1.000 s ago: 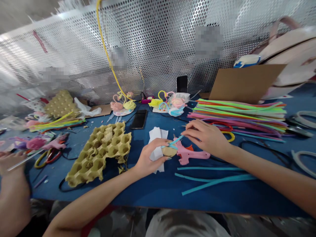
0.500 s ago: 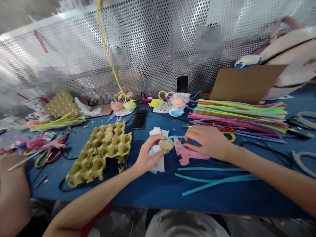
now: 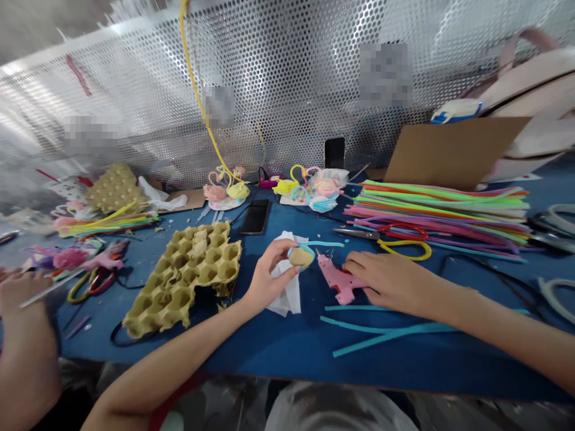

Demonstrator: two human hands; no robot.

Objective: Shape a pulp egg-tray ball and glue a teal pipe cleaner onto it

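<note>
Between the thumb and fingers of my left hand (image 3: 275, 274) is a small tan egg-carton cup (image 3: 300, 257). A light blue pipe cleaner (image 3: 321, 244) runs around its rim, and its free end sticks out to the right. My right hand (image 3: 381, 276) has its fingers over the back of a pink glue gun (image 3: 339, 279), whose nozzle points up and left toward the cup. White paper (image 3: 287, 293) lies under my left hand. Several blue pipe cleaners (image 3: 375, 344) lie in front of my right hand.
An egg carton (image 3: 179, 281) and phone (image 3: 256, 216) lie left of centre. Yellow-and-red scissors (image 3: 404, 249) rest before a colourful pipe cleaner pile (image 3: 440, 206). Pipe cleaner swans (image 3: 224, 190) stand at the back. Another person's hand (image 3: 24, 293) is at the far left.
My right hand has left the blue pipe cleaner's end and moved down and right onto the pink glue gun. More of the scissors now shows. My left hand still holds the cup.
</note>
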